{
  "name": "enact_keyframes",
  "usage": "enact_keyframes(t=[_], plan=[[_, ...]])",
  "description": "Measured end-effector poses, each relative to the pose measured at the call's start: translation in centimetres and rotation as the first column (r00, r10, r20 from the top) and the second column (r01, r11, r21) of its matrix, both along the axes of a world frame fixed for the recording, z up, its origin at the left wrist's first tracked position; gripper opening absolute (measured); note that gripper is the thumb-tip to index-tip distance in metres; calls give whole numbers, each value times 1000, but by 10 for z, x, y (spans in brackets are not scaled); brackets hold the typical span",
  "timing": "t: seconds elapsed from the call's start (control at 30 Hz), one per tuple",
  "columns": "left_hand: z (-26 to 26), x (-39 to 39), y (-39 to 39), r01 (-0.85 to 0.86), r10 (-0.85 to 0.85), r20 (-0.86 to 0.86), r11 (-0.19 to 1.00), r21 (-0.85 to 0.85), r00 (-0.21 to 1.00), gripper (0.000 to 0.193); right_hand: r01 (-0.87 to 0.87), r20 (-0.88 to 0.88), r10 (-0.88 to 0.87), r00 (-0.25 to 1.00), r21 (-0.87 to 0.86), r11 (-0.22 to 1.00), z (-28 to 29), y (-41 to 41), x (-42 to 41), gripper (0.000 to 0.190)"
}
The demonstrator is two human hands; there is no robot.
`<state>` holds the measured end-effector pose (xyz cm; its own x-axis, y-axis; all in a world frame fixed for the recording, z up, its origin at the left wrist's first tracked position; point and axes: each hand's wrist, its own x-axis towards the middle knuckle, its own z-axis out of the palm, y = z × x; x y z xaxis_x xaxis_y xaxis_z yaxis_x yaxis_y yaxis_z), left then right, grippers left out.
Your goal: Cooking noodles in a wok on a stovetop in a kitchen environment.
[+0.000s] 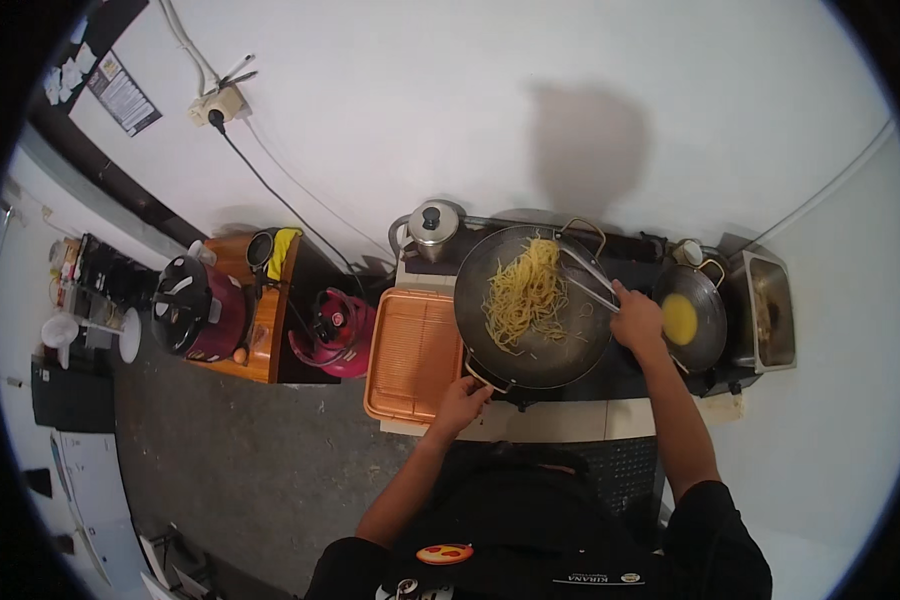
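Yellow noodles [529, 292] lie in a large dark wok [570, 360] on the stove. My right hand [636, 315] grips metal tongs [591, 268], whose tips touch the noodles near the wok's upper side. At the wok's near edge, my left hand [465, 403] holds its lower loop handle [487, 375]. A smaller wok [709, 326] to the right holds a round yellow food [679, 319], perhaps egg. Left of the large wok sits a copper-coloured tray with a wire rack [412, 352].
A lidded metal pot [433, 229] stands behind the tray. A rectangular steel container [771, 311] is at the stove's right end. Farther left are a pink gas cylinder [345, 334], a wooden cabinet [270, 337] and a dark red cooker [210, 311]. A white wall rises behind.
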<state>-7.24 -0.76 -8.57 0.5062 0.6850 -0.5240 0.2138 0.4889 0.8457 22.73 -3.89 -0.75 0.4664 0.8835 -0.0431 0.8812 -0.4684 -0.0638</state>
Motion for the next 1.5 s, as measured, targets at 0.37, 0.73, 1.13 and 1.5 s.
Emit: enact_keyframes(t=[0.37,0.73,1.13,1.5], plan=[[-3,-12,21,215,-198,113,964,-157,974,17,-49,-119,17,993,-271,961,51,-72,-47,52],[-7,-6,22,130,-78,184,948,-290,980,14,230,-2,-230,973,-14,973,-15,-12,-68,56],[-4,-8,26,195,-149,169,934,-300,974,15,52,-163,-97,982,-260,964,-4,-42,-99,44],[-3,-6,23,187,-136,192,943,-277,972,21,130,-98,-150,984,-184,974,-9,-31,-88,51]])
